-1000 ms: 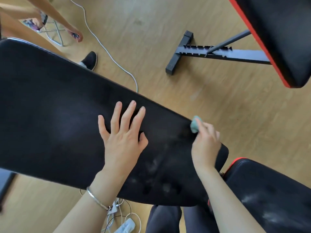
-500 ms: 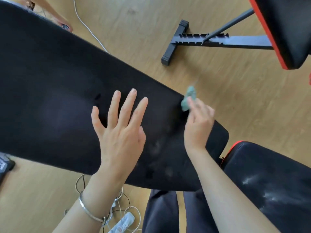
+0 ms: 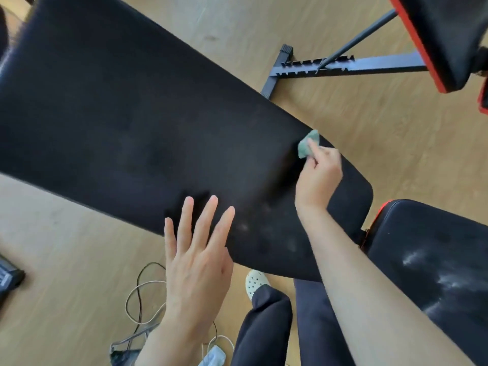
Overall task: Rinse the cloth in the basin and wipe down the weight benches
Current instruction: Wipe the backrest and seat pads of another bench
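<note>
Wooden gym floor [image 3: 396, 143] lies under a long black bench pad [image 3: 132, 114], seen from above. At its far edge, near the narrow end, the right grip [image 3: 318, 178] pinches a small wadded green cloth [image 3: 307, 145] against the padding, probably scrubbing the rim. The left grip [image 3: 198, 265], fingers straight and spread, holds nothing, fingertips over the near edge, perhaps steadying; contact unclear.

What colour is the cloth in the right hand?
Pale green cloth, seen in the head view.

The cloth [image 3: 308, 144] sits on the bench pad [image 3: 132, 114], right of and beyond the left hand [image 3: 198, 265].
</note>
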